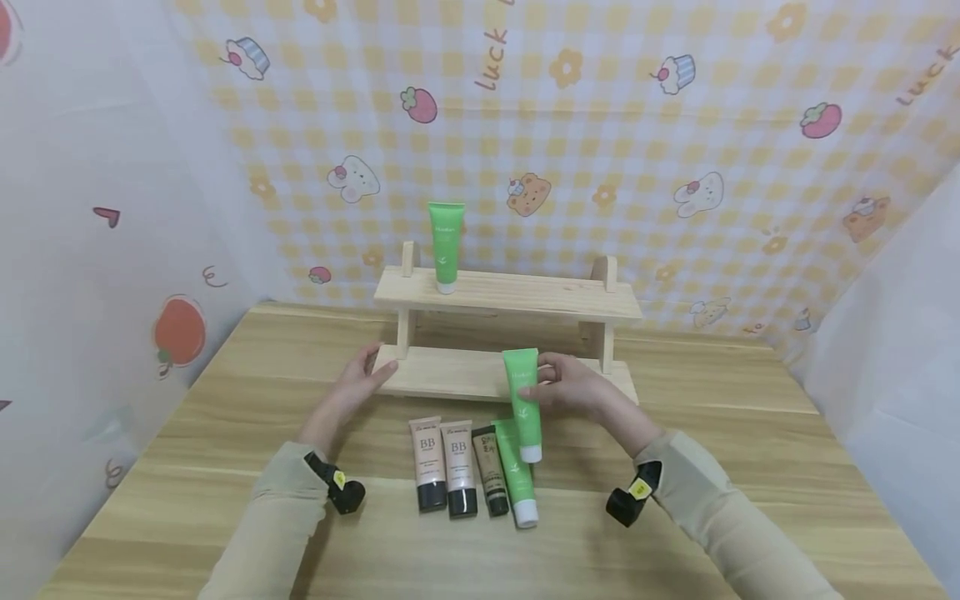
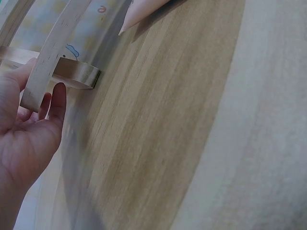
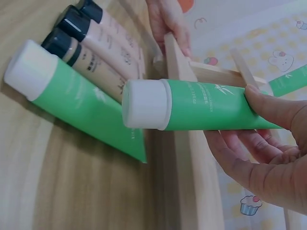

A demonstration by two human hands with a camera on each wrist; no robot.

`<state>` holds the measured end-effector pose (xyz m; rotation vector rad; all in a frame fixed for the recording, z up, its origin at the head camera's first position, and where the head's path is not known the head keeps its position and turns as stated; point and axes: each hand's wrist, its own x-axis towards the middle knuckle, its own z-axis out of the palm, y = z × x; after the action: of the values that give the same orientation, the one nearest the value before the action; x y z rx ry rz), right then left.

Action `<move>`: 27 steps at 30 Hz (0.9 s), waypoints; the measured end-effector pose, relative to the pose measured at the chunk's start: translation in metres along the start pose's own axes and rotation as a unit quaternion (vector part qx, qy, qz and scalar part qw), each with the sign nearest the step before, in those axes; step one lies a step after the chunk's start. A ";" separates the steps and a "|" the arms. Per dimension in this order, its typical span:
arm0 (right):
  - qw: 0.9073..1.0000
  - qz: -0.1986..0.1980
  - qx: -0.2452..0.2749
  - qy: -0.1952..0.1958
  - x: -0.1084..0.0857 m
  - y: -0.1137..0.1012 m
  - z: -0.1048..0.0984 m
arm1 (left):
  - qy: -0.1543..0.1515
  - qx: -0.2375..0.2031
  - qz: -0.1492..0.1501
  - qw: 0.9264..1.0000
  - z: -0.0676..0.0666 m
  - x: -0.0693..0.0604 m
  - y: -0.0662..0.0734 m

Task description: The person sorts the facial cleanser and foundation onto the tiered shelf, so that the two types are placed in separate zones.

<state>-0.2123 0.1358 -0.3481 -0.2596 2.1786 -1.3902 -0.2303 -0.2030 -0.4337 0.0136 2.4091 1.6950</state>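
My right hand [image 1: 573,385] pinches a green squeeze tube [image 1: 528,429] with a white cap, thumb on one side and fingers on the other. The tube hangs cap down in front of the lower board of a two-tier wooden shelf [image 1: 450,371]. At that board's left end, my left hand [image 1: 351,390] holds the wood, which lies between thumb and fingers in the left wrist view. On the upper board [image 1: 525,292] another green tube [image 1: 447,242] stands upright on its cap. The right wrist view shows the held tube [image 3: 211,105] above a lying green tube [image 3: 81,100].
In front of the shelf, a row of tubes lies on the wooden table [image 1: 675,533]: two pink BB cream tubes [image 1: 428,450] with black caps, a slim gold-brown tube [image 1: 491,467] and the lying green one. A patterned cloth [image 1: 480,150] hangs behind the shelf.
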 end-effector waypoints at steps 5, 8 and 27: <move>1.000 -0.007 -0.004 0.027 0.002 -0.006 -0.003 | 0.004 -0.006 0.002 1.000 0.001 0.001 0.002; 0.999 -0.015 0.000 0.033 0.002 -0.011 -0.006 | 0.005 -0.007 0.001 1.000 0.002 0.000 0.003; 0.991 -0.072 -0.025 0.107 0.008 -0.054 -0.029 | 0.001 -0.018 -0.001 1.000 0.002 -0.005 0.011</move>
<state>-0.2407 0.1304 -0.2938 -0.3051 2.4132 -1.5036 -0.2258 -0.1979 -0.4228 0.0052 2.3786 1.7391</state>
